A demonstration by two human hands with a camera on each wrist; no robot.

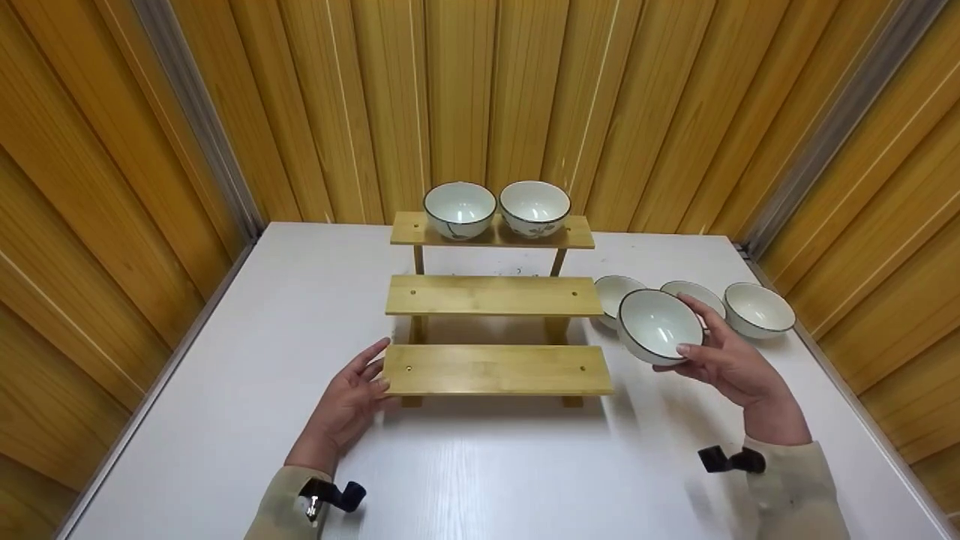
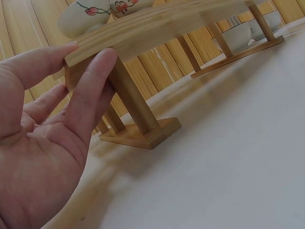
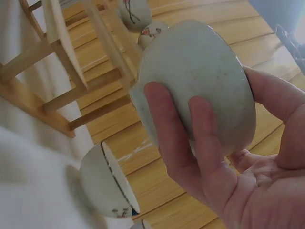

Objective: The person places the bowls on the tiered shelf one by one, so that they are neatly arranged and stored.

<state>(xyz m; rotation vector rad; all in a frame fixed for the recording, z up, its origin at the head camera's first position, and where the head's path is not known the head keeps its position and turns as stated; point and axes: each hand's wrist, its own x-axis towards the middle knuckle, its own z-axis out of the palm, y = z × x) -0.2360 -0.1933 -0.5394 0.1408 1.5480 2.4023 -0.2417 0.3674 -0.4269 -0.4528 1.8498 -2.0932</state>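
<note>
A three-step bamboo rack (image 1: 493, 295) stands mid-table; two white bowls (image 1: 460, 209) (image 1: 535, 207) sit on its top step. My left hand (image 1: 352, 401) is flat and relaxed, its fingertips (image 2: 90, 76) touching the left end of the lowest step (image 2: 143, 28). My right hand (image 1: 731, 367) holds a white dark-rimmed bowl (image 1: 658, 325) lifted and tilted just right of the rack, fingers (image 3: 186, 138) under its base (image 3: 200, 71) and thumb on its rim.
Three more white bowls (image 1: 615, 292) (image 1: 697, 294) (image 1: 757, 309) sit on the white table (image 1: 480, 465) right of the rack, behind the held one. Wooden slat walls (image 1: 112, 187) close in the table on three sides.
</note>
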